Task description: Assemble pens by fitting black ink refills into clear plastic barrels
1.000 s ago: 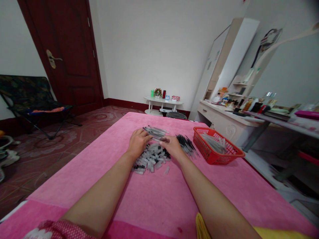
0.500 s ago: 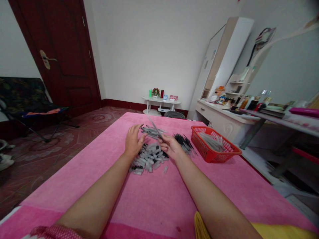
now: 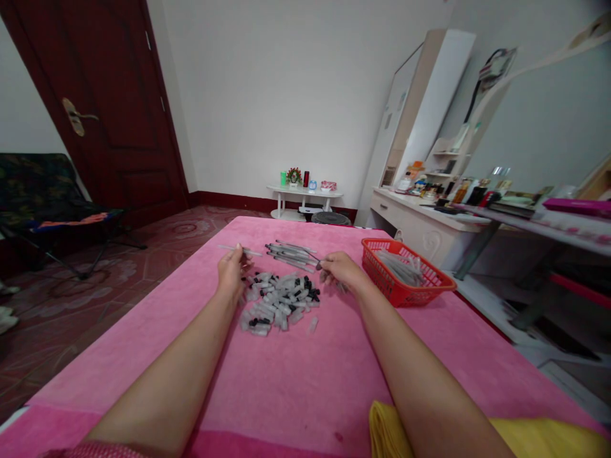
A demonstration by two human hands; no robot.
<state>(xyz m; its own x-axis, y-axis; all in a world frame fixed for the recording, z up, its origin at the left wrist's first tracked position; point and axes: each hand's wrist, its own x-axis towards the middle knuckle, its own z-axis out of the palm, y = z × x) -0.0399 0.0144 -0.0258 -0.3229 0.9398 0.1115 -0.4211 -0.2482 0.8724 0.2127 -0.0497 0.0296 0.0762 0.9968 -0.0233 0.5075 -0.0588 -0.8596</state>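
Observation:
My left hand pinches a thin clear pen barrel, which sticks out on both sides of the fingers. My right hand is closed at the fingertips on a thin dark pen refill that points up and to the left. Between the hands is a heap of clear and black pen caps on the pink cloth. Behind the heap, several pens lie side by side. The right hand covers most of the pile of black-tipped pieces beneath it.
A red plastic basket holding clear tubes stands right of my right hand. Folded yellow cloth lies at the near right edge. Beyond the pink-covered table are a white shelf, a dressing table and a folding chair.
The left hand has moved left and now holds the clear barrel that the right hand seemed to hold earlier. My right hand has shifted right, over the black-tipped pile.

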